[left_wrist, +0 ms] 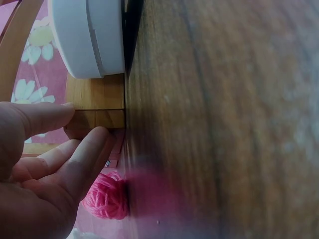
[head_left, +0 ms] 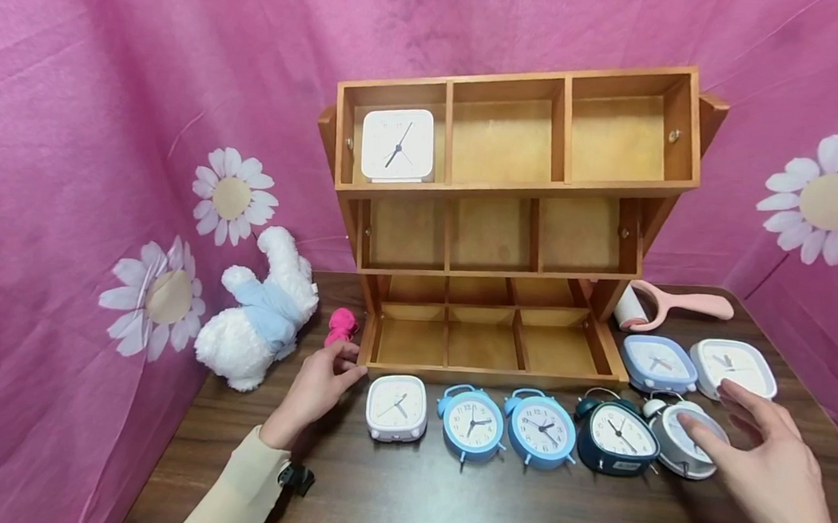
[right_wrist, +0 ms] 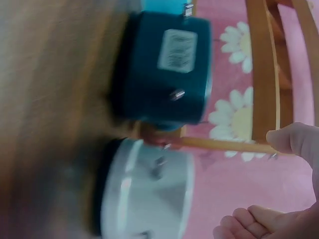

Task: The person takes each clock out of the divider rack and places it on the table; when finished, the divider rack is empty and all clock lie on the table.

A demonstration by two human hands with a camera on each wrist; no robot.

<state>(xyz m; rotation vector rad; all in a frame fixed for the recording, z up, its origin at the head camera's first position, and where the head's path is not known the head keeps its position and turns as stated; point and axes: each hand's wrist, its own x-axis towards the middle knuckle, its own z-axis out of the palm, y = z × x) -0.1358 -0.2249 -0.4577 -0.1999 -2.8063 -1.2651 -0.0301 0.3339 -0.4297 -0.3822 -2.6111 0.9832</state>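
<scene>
My left hand (head_left: pixel 316 385) is at the lower left front corner of a tiered wooden shelf (head_left: pixel 498 376); in the left wrist view, thumb and fingers pinch that corner (left_wrist: pixel 95 118). Over the right end of a row of alarm clocks hovers my right hand (head_left: pixel 767 455), fingers apart, holding nothing. Nearest it are a silver-white round clock (head_left: pixel 685 439), partly covered by the thumb, and a white square clock (head_left: pixel 737 367) behind. The row also has a dark green clock (head_left: pixel 619 438), two blue clocks (head_left: pixel 474 425) and a white square one (head_left: pixel 396 408). Another white clock (head_left: pixel 398 145) stands in the top left compartment.
A blue square clock (head_left: pixel 660 363) lies right of the shelf, before a pink-handled lint roller (head_left: pixel 676 305). On the left are a white plush toy (head_left: pixel 261 312) and a pink yarn ball (head_left: pixel 342 323). Pink cloth (head_left: pixel 149 77) hangs behind the wooden table (head_left: pixel 404 501).
</scene>
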